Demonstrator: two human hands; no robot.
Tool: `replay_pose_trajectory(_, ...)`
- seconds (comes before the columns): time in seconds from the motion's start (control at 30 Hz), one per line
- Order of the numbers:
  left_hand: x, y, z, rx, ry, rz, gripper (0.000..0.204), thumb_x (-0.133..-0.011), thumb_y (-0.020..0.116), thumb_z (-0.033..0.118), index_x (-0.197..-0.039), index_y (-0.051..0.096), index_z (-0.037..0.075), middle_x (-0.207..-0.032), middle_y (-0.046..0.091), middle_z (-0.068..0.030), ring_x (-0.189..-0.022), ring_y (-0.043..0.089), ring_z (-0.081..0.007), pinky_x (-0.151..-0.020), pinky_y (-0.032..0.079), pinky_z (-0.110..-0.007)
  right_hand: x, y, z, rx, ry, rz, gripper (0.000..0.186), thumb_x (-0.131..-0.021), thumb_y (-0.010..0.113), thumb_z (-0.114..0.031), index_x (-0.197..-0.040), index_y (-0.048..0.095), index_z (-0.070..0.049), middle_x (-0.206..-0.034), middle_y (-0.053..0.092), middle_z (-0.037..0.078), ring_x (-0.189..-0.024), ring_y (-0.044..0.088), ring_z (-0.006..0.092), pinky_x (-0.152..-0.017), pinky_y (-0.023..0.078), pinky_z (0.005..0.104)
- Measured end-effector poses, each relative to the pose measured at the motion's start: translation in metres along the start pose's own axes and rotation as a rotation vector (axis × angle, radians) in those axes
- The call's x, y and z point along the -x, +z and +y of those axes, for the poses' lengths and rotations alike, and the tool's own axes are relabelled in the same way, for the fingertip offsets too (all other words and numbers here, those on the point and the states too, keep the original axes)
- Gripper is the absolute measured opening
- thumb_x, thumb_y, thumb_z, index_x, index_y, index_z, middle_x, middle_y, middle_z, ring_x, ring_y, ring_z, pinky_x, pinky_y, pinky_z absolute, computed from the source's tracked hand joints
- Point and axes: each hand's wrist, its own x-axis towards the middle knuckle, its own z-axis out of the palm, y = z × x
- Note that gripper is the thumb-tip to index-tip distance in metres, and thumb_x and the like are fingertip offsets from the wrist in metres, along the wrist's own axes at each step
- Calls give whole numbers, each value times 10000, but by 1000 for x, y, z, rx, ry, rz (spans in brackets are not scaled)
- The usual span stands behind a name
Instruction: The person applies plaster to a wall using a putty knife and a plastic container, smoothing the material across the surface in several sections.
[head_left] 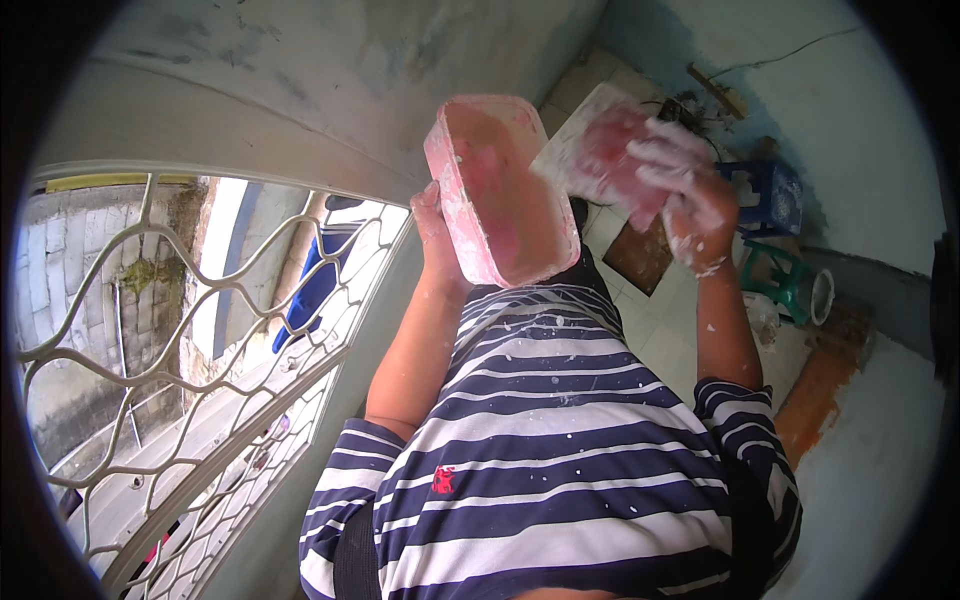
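My left hand (436,235) grips the side of a pink plastic tub (458,205), rectangular with rounded corners. White smears cover its walls, and pinkish, watery-looking material lies inside. Beyond the tub's right rim, my right hand (690,190) is coated in white and blurred by motion. Its fingers are closed on a flat, pale, square-edged piece (572,145) with a pink-red patch; the exact kind of this piece cannot be made out. White specks dot both forearms and my striped shirt.
A white window grille (150,380) stands close on my left, below a patchy wall (300,70). On the tiled floor at right are a blue plastic stool (775,200), a green stool (775,280) and a brown square piece (638,258). A pale blue wall (830,130) rises behind them.
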Motion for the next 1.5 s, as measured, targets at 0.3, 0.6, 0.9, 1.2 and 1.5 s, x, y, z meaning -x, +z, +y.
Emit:
replay_pose_trajectory(0.3,-3,3,16,-35,22,-37,511,-940,289,398,-1242,517,54,-1177,599,-127,-1063,591,-247,-946,468,-396,-26,-27,-1,84,161,182,322,-851,597,34,-1168,606,-20,-1006,691,142,-907,669,231,-906,484,346)
replay_pose_trajectory(0.6,6,23,28,-70,209,-136,525,-968,317,346,-1428,299,93,-1303,514,-125,-1167,548,-254,-1002,456,-405,-81,13,-14,-233,278,-17,419,-845,514,13,-1262,491,47,-1060,649,205,-923,632,195,-852,472,297)
replay_pose_trajectory(0.9,13,28,27,-1,384,-90,530,-958,386,374,-1376,364,48,-1284,529,-135,-1147,563,-268,-990,475,-420,-90,26,-38,-106,296,85,372,-851,579,-44,-1209,532,43,-901,668,230,-831,695,271,-759,510,319)
replay_pose_trajectory(1.2,-2,24,23,40,429,-67,550,-930,427,378,-1355,398,30,-1235,559,-147,-1079,603,-280,-950,500,-411,-72,37,-40,60,228,80,360,-877,564,-23,-1231,531,33,-917,675,199,-790,677,188,-755,502,269)
replay_pose_trajectory(1.5,12,28,25,-121,499,-122,690,-869,511,494,-1354,413,14,-1230,565,-139,-1123,569,-274,-963,481,-424,-55,50,-47,-25,99,306,336,-829,642,-75,-1138,574,39,-795,655,212,-658,675,360,-573,520,367)
